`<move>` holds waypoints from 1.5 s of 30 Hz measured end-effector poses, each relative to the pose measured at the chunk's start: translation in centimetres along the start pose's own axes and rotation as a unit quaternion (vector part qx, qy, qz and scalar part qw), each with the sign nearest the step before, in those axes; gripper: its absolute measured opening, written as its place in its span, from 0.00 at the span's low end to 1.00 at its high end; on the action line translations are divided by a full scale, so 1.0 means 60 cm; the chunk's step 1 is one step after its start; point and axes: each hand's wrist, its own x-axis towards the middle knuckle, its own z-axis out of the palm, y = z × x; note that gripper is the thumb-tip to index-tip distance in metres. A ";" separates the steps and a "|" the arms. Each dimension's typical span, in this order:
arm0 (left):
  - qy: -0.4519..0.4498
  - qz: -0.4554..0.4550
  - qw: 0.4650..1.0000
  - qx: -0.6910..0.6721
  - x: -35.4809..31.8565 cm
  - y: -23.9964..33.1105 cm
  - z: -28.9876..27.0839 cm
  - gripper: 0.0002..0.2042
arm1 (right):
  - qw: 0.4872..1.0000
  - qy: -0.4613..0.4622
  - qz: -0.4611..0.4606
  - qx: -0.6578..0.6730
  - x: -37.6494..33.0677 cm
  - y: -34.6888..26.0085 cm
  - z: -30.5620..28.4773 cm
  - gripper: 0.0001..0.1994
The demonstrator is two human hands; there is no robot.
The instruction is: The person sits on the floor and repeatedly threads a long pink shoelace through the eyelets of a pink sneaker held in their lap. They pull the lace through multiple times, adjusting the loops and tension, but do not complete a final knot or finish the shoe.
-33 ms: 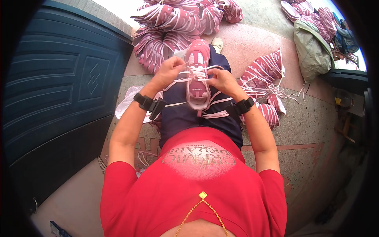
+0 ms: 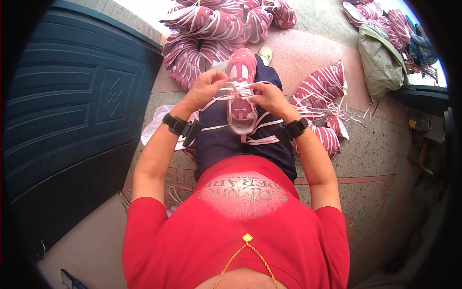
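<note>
With the white lace (image 2: 226,94) pinched by the left hand (image 2: 208,86) and right hand (image 2: 267,98), an eyelet could be skipped if the pink shoe (image 2: 240,91), balanced on the lap, were tipped.

No change is observed between the two pictures: they show the same instant at different sizes. The left hand (image 2: 208,86) and right hand (image 2: 267,98) sit at the same places on the pale pink laces (image 2: 239,90) of the pink-and-white fabric sports shoe (image 2: 240,91), which lies in the same position on the lap. No surrounding item has shifted.
</note>
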 end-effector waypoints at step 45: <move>0.054 0.050 0.992 0.106 0.016 -0.064 0.083 0.10 | 0.975 -0.043 -0.214 0.049 0.092 -0.121 -0.003 0.11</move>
